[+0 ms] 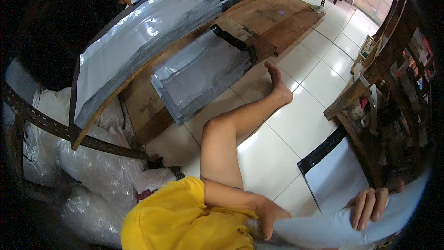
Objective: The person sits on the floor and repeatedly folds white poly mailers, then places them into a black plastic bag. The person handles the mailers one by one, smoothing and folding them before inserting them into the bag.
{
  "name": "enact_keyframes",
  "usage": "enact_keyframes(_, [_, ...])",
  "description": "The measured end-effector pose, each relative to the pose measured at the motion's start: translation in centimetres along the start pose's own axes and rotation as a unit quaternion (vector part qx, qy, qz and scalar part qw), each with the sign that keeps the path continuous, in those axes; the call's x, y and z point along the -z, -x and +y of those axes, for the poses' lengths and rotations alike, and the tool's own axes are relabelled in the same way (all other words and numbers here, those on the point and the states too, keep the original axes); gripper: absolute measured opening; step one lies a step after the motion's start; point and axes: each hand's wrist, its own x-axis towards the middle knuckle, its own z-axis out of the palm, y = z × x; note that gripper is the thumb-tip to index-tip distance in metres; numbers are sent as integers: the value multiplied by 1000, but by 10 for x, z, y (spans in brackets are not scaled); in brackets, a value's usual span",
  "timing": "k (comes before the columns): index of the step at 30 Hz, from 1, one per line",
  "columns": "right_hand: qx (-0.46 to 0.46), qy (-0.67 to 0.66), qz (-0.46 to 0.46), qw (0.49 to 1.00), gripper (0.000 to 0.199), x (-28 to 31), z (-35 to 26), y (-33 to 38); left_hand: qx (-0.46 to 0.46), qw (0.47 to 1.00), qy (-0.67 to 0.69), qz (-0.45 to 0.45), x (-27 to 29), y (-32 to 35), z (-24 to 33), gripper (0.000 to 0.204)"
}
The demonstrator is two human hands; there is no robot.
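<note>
A pale blue-grey plastic sheet [319, 229] stretches across the lower right, between my two hands. My left hand [271, 214] is closed on its left end, thumb lying along the edge. Toward the right, my right hand [370, 207] has its fingers curled over the upper edge of the sheet; the thumb is hidden. Just beyond that hand, a pale plastic bag [337, 171] with a black band along its top lies on the floor. My bare leg is bent in front of me, foot on the tiles.
A stack of grey plastic bags [203, 74] lies ahead on a low wooden board [263, 16]. Above it, a tabletop carries large shiny white sheets [134, 32]. Clear plastic bundles [88, 157] fill the left, below a metal rail. A wooden rack [356, 95] stands at right.
</note>
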Motion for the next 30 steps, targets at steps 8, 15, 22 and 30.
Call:
enact_keyframes(8, [-77, 212, 446, 866, 70, -28, -17, 59, 41, 947, -204, 246, -3, 9, 59, 90])
enact_keyframes(15, [5, -12, 97, 995, 68, 17, 7, 41, -24, 996, 65, 58, 5, 4, -40, 102])
enact_keyframes(22, [-92, 153, 615, 768, 91, -38, 5, 26, 11, 927, -249, 279, 3, 16, 50, 74])
enact_keyframes(30, [-6, -68, 26, 997, 98, 15, 49, 5, 35, 996, -87, -6, 18, 11, 13, 78])
